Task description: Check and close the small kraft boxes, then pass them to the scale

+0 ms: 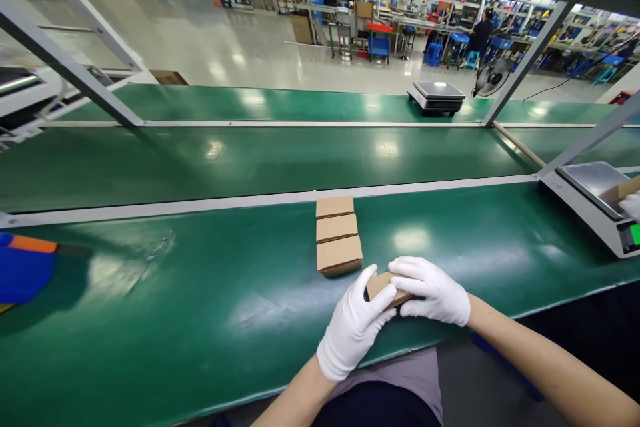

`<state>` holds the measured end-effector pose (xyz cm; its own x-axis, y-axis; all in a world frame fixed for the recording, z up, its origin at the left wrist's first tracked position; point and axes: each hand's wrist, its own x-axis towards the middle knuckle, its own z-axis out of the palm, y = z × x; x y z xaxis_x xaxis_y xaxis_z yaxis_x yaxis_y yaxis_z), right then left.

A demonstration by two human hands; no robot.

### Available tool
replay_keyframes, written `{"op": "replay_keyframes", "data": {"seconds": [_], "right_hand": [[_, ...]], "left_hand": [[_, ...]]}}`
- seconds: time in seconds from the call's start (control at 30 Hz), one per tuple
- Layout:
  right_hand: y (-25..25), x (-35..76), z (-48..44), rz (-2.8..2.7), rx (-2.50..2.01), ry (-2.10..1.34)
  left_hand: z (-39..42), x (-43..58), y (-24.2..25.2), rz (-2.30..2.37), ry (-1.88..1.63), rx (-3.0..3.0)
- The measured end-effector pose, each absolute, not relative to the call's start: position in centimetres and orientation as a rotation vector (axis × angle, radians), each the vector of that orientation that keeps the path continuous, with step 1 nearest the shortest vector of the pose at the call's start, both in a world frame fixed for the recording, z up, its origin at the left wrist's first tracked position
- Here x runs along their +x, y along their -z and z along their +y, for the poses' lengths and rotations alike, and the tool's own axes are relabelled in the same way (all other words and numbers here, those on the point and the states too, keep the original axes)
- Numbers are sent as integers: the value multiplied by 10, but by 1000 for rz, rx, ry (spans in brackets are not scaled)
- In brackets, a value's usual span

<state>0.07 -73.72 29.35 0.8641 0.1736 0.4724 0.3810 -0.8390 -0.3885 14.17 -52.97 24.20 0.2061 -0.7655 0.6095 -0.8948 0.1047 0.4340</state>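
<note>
Between my two white-gloved hands is a small brown cardboard box (381,284), just above the front part of the green work surface (200,320). My left hand (354,321) grips its left and near side, with the thumb across the top. From the right, my right hand (434,290) closes its fingers over the box's far and right edges. The fingers hide much of the box. Just beyond my left hand, three similar cardboard boxes (339,253) lie in a row running away from me, close against one another.
A scale (583,203) stands at the right, with another person's gloved hand (631,205) and a box at its pan. Another scale (436,97) sits beyond the belt (280,157). Blue and orange items (25,270) lie at left. Metal posts (530,60) frame the bench.
</note>
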Motion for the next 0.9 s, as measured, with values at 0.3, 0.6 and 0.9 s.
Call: {"op": "replay_keyframes", "data": {"seconds": [0.3,0.6,0.9], "right_hand": [[-262,-9,-711,-262,-2724,727],[-243,28,-634,265,-2374,823],[-230,57,-621,524,-2100,650]], "left_hand": [[-527,143,-248,-1464,58,1567],[-473,163,-231,-1134,-209,1950],[-481,176,-207,-945,167,1951]]}}
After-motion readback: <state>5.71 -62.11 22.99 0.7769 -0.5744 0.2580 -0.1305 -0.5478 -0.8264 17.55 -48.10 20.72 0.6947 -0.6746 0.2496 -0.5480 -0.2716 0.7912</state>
